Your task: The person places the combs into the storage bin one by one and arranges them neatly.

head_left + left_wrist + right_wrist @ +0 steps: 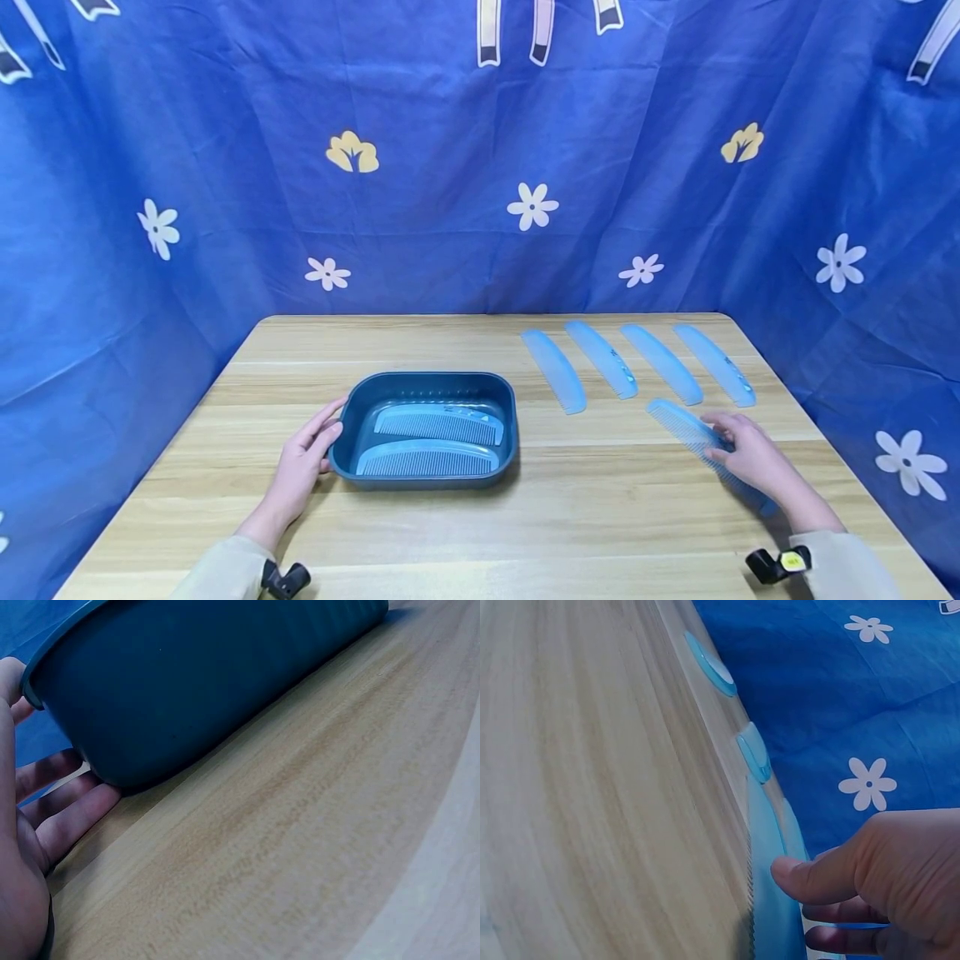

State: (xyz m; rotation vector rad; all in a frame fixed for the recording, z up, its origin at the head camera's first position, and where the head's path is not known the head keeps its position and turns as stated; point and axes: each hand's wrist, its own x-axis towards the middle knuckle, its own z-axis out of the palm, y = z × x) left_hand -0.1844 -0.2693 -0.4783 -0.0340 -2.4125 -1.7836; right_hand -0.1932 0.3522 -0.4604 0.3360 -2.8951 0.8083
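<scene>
Right hand (753,457) pinching a comb (692,432) by its spine (775,829), probably dodging the teeth (751,896)
Well left, left hand (302,457) grips the tub (431,483), likely steadying it

Head view: high, forward-down; wrist views: close, slanting across shared tabletop (585,533).

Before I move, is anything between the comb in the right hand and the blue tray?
Nothing visible blocks the path from the comb in the right hand to the tray, except the tray's own raised rim. The back row's leftmost comb lies farther back, off that path.
</scene>
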